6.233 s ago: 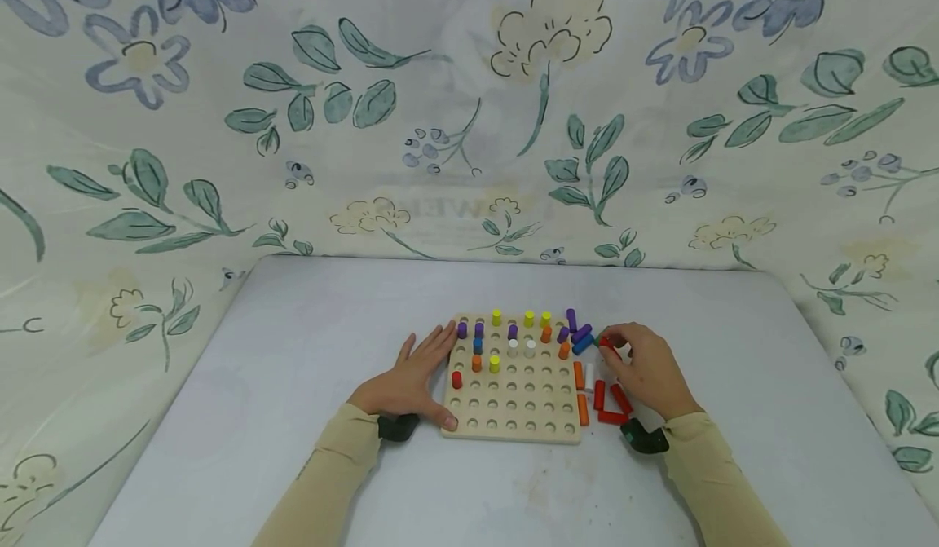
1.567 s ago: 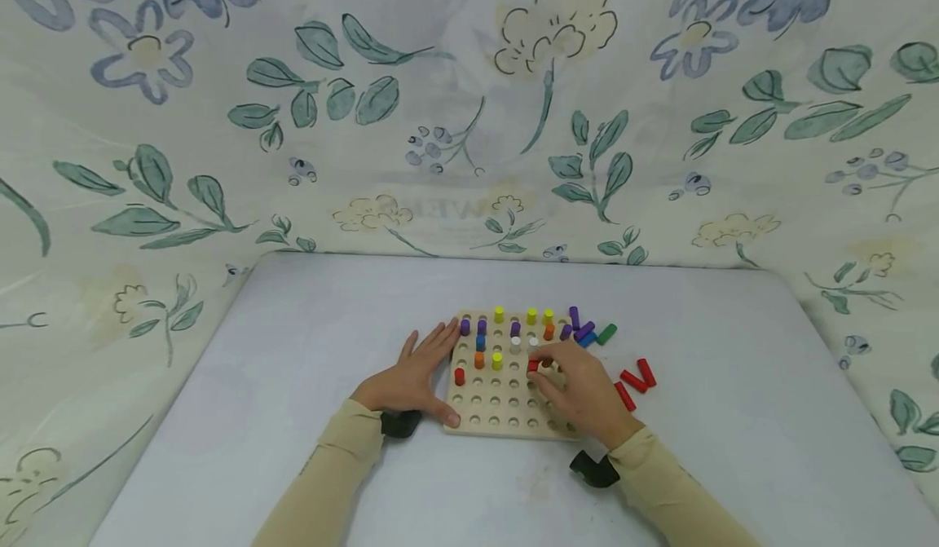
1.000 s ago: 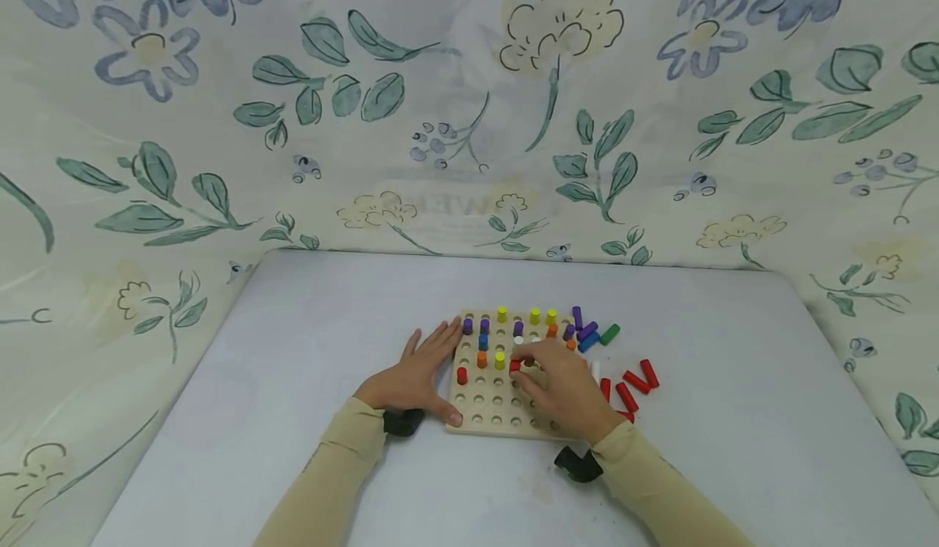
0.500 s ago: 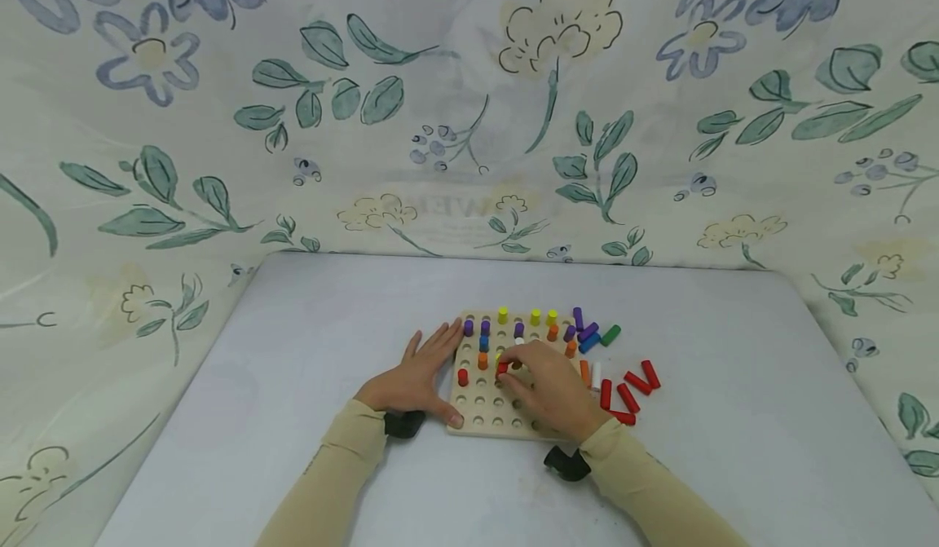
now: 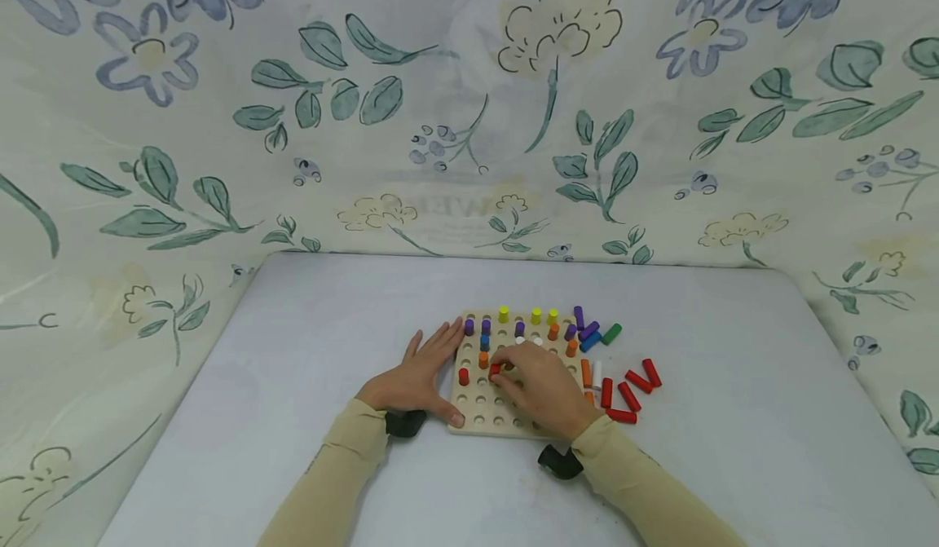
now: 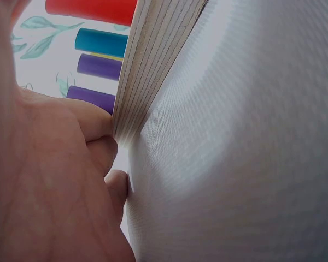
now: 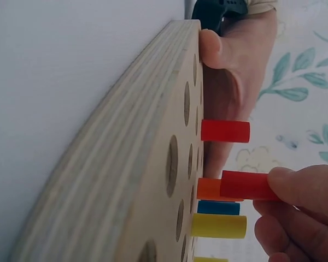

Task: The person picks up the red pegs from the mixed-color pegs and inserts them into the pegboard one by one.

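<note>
A wooden pegboard [image 5: 487, 422] lies on the table with coloured pegs standing in some holes. My left hand [image 5: 407, 380] lies spread along its left side, thumb at the near left corner; in the left wrist view its fingers touch the board's edge. Thumb and fingers of my right hand [image 5: 543, 384] pinch a red peg [image 7: 249, 185] over the board, its lower end apart from the surface. Close by stand an orange peg [image 5: 483, 360], another red peg [image 5: 464, 377] and a yellow peg [image 7: 218, 225], the last hidden by my right hand in the head view.
Several loose red pegs [image 5: 628, 396] lie right of the board, near a white peg [image 5: 597, 374] and orange ones. Purple pegs [image 5: 588, 331], a blue peg [image 5: 590, 341] and a green peg [image 5: 612, 333] lie by the far right corner. A patterned cloth [image 5: 440, 123] hangs behind the table.
My right hand has gone from the loose pegs to above the board with a red peg, moving left across it over the last second. My left hand stays at the board's left side.
</note>
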